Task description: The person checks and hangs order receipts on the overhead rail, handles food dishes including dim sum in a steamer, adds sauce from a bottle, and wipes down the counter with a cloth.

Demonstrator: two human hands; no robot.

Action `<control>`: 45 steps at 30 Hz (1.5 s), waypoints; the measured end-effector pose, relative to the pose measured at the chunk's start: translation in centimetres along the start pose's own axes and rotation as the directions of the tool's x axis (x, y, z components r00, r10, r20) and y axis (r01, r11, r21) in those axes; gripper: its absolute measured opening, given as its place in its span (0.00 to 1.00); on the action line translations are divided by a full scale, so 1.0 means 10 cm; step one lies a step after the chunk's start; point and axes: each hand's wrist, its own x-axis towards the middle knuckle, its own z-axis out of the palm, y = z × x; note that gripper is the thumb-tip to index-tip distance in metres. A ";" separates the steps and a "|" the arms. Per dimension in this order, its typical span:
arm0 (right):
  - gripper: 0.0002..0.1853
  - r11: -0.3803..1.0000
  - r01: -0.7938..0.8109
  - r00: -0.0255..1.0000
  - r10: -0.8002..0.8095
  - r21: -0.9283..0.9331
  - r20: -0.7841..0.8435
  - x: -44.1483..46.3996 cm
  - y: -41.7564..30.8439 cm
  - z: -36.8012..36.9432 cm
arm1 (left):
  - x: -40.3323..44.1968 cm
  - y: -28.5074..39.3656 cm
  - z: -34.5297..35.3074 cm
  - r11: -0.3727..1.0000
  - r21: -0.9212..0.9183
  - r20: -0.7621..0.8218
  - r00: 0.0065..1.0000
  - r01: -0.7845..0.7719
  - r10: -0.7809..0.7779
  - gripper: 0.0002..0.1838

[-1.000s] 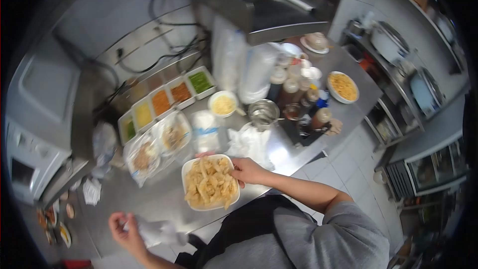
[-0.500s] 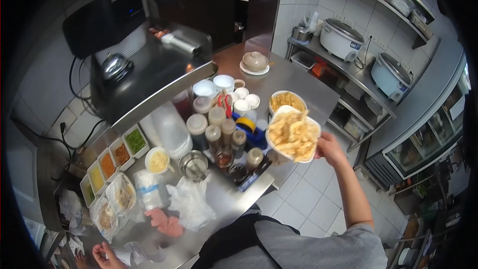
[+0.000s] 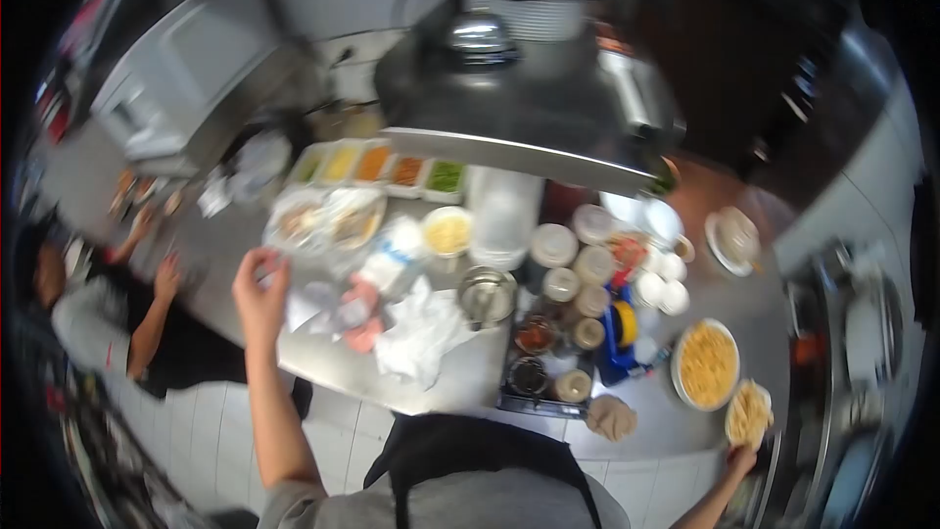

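At the lower right, the right hand (image 3: 741, 457) holds a small bowl (image 3: 767, 400) of yellow food (image 3: 749, 412) by its near edge, maybe to keep fingers off the food. It is just beside a big bowl (image 3: 678, 373). At the middle left, the left hand (image 3: 262, 294) is over the table (image 3: 480, 362), fingers curled; I can't tell if it pinches anything.

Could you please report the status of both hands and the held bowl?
Right hand grips small bowl, food inside. Left hand raised, loosely curled. Large bowl close beside small bowl; nothing visibly blocking.
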 end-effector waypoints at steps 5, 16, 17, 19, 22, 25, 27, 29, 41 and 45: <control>0.11 0.992 -0.125 0.991 0.124 0.024 0.059 0.21 -0.04 0.42 | -0.15 0.26 -0.06 0.995 -0.070 -0.045 0.996 0.074 -0.077 0.08; 0.15 0.939 0.318 0.907 -0.342 0.131 0.246 -2.48 -2.18 1.45 | -0.23 0.00 0.08 0.998 0.000 -0.084 0.994 0.068 -0.067 0.11; 0.20 0.917 0.296 0.835 -0.384 0.267 0.393 -2.43 -2.18 1.48 | -0.23 -0.03 0.13 0.996 -0.044 -0.086 0.993 0.081 -0.085 0.11; 0.34 0.818 0.290 0.639 -0.552 0.496 0.536 -2.79 -2.57 1.61 | -0.16 -0.32 0.25 0.989 -0.135 -0.056 0.996 0.058 -0.066 0.09; 0.44 0.446 0.521 0.314 -0.893 0.728 0.322 -3.85 -3.68 1.67 | 0.04 0.28 -0.05 0.988 -0.068 0.101 0.986 0.136 -0.129 0.17; 0.47 -0.087 0.498 -0.002 -0.995 0.863 -0.099 -4.76 -4.59 1.72 | 0.15 0.23 -0.17 0.985 -0.171 0.045 0.999 0.022 -0.015 0.16; 0.47 -0.078 0.461 -0.080 -0.996 0.884 -0.047 -5.29 -4.81 1.82 | 0.16 0.15 -0.30 0.973 -0.214 0.033 0.996 0.087 -0.082 0.13; 0.41 0.007 0.424 -0.289 -0.947 0.905 0.143 -5.69 -4.66 2.13 | 0.11 -0.17 -0.43 0.978 -0.179 0.011 0.995 0.102 -0.102 0.12; 0.07 -0.347 0.711 -0.690 -0.170 0.612 0.704 -7.43 -0.02 5.14 | -0.06 -0.88 -1.14 0.952 -0.299 -0.060 0.997 -0.062 0.046 0.09; 0.08 -0.297 0.715 -0.693 -0.177 0.633 0.699 -7.39 0.15 5.30 | -0.20 -0.85 -1.45 0.946 -0.323 0.023 1.000 0.018 -0.011 0.08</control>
